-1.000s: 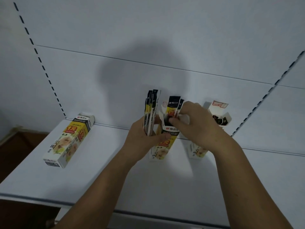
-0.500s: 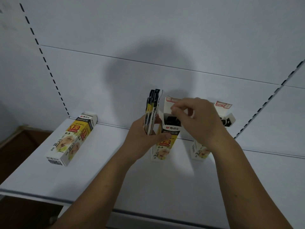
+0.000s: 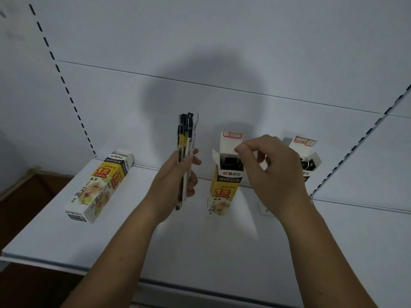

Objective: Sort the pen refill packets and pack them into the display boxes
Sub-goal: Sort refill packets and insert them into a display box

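My left hand grips a bundle of several pen refill packets, held upright above the white shelf. To its right stands an open yellow-and-white display box with dark packets inside. My right hand hovers at the box's mouth, thumb and forefinger pinched at the raised top flap. A second open display box stands behind my right hand, largely hidden. A third display box lies flat on the shelf at the left.
The shelf's back wall is white, with slotted uprights at the left and right. The shelf's front edge runs below my forearms. A brown floor shows at the lower left.
My left hand has moved left with the packet bundle, away from the middle box. My right hand pushed a packet into that box, then rose to its top flap. The view shifted slightly.
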{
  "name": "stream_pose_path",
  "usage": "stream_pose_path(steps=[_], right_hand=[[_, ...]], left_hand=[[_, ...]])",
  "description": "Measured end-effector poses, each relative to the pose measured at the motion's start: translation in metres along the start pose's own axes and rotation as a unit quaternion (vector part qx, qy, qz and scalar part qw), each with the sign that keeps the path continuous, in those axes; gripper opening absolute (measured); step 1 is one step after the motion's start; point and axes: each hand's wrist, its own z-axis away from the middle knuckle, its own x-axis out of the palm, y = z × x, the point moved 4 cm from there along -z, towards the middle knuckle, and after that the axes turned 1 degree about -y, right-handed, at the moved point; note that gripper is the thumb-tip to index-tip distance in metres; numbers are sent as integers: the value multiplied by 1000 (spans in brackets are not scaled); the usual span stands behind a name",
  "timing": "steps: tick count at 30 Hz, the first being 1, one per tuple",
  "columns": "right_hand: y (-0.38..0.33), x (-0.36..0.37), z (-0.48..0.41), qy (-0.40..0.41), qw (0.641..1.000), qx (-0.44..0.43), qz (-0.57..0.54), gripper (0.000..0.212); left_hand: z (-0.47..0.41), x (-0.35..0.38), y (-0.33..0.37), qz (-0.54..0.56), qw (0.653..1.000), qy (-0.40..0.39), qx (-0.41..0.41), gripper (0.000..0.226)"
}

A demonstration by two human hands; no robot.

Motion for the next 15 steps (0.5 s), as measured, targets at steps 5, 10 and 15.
stream_pose_path(steps=[5, 10, 15], right_hand=[[-35, 20, 24, -83, 984, 24, -158, 18], [-48, 75, 45, -200, 940, 136, -241, 14], [-49, 100, 49, -189, 923, 199, -270, 16]], left_hand=[[16, -22, 11, -8, 999, -11, 32, 31], [39, -35, 26, -90, 994, -20, 60, 31], [54, -49, 35, -142, 987, 8, 70, 17]])
